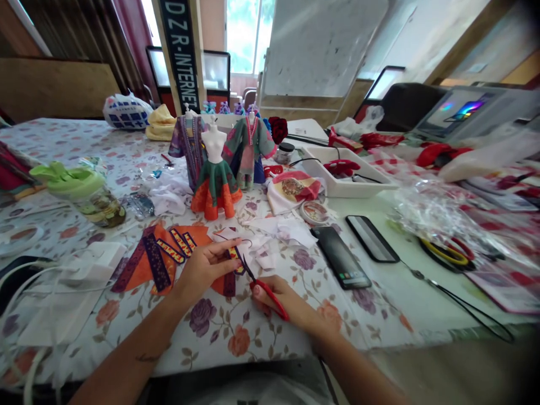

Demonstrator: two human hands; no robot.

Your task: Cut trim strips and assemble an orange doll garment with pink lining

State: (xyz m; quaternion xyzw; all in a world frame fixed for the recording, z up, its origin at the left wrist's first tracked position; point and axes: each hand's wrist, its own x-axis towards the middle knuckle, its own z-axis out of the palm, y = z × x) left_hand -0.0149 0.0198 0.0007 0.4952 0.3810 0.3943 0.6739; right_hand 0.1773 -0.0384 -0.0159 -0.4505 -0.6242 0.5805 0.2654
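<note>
My left hand [205, 266] pinches a strip of patterned trim [234, 257] at the edge of an orange fabric piece [169, 256] with dark and yellow bands, lying on the floral tablecloth. My right hand [282, 298] is closed round red-handled scissors [266, 291], whose dark blades point up toward the trim by my left fingers. Just beyond stand small mannequins in doll clothes: a white torso with a green and orange skirt [215, 183], a purple robe [189, 147] and a teal robe [248, 147].
Two black phones [340, 257] [372, 238] lie right of my hands. A white tray [337, 185] with red items sits behind them. A green-lidded jar [86, 194] stands at the left, white cables [25, 292] nearer. Plastic wrap and red clutter fill the right side.
</note>
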